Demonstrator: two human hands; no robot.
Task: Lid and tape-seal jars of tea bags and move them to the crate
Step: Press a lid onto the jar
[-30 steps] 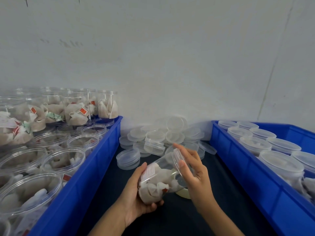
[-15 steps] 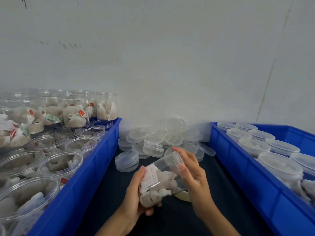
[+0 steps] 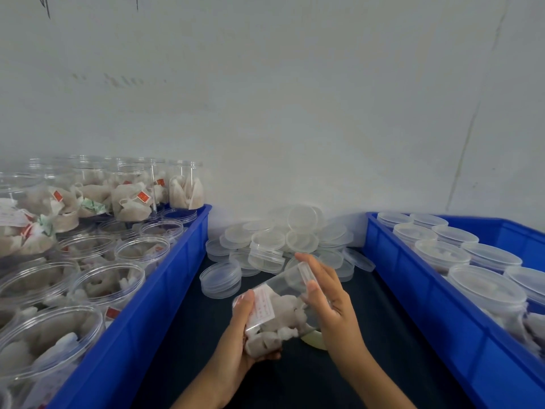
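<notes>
Clear cylindrical jar (image 3: 283,302), lumpy tea bags (image 3: 280,320)

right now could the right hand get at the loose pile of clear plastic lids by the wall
Probably yes: the pile of clear plastic lids lies just beyond the right hand, nothing between, but the hand is busy on the tilted clear jar.

No text can be read: the white label (image 3: 263,304) on the held jar (image 3: 283,302) carries red print, too blurred.
</notes>
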